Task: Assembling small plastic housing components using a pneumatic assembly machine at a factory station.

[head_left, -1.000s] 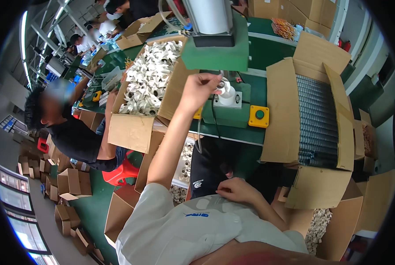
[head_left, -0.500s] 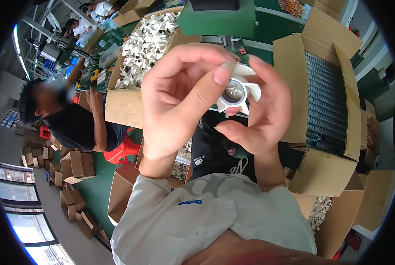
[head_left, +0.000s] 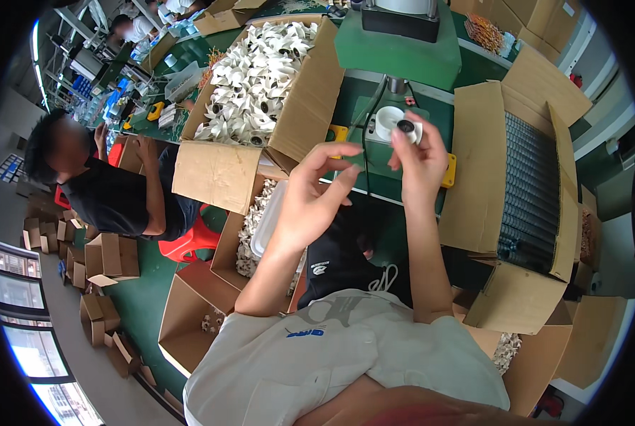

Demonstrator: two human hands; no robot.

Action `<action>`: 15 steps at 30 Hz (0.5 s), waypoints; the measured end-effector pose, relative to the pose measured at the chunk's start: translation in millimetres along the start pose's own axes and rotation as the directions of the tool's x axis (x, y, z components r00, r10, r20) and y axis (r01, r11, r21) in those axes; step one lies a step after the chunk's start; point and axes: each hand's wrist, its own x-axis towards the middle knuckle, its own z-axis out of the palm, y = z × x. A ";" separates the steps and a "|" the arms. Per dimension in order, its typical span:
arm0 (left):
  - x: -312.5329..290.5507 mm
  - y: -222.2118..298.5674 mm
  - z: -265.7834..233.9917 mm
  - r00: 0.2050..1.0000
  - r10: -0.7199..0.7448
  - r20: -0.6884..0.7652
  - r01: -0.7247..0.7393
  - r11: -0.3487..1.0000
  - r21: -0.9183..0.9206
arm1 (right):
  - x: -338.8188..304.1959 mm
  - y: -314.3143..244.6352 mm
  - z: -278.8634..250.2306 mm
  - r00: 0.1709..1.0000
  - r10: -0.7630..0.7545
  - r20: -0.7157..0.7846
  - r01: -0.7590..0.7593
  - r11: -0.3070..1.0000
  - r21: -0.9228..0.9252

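In my right hand (head_left: 422, 160) I grip a small white fan wheel (head_left: 415, 135) by its edge, its dark round hub turned up. Just left of it sits a white round holder (head_left: 386, 121) on the base of a green press (head_left: 395, 53); I cannot tell whether wheel and holder touch. My left hand (head_left: 319, 193) hovers to the left with fingers curved and apart, nothing in them. A big carton (head_left: 305, 99) heaped with white fan wheels (head_left: 257, 78) stands beyond my left hand.
Yellow blocks (head_left: 449, 172) flank the press base, and a black cable runs past the holder. On the right, a carton (head_left: 470, 163) holds rows of dark grey parts (head_left: 534, 184). A co-worker (head_left: 122, 184) sits at the left by a red stool (head_left: 190, 238).
Both hands have gone from close in front of me toward the press and drawn apart. My left hand has let go of the fan wheel; my right one carries it. The view has shifted.
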 end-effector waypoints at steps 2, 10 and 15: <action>-8.6 -21.1 -12.4 0.996 -0.084 -0.016 0.083 0.996 -0.021 | 31.0 8.8 -3.3 1.000 0.014 0.012 -0.012 0.988 -0.156; -74.3 -69.9 -54.9 0.939 -0.318 -0.134 0.324 0.945 0.031 | 62.8 20.0 24.1 0.998 -0.026 0.051 0.025 1.000 0.016; -63.8 -106.8 -62.3 0.989 -0.141 -0.040 0.146 0.910 0.388 | 68.4 24.3 2.2 0.999 -0.031 0.034 0.031 0.999 -0.010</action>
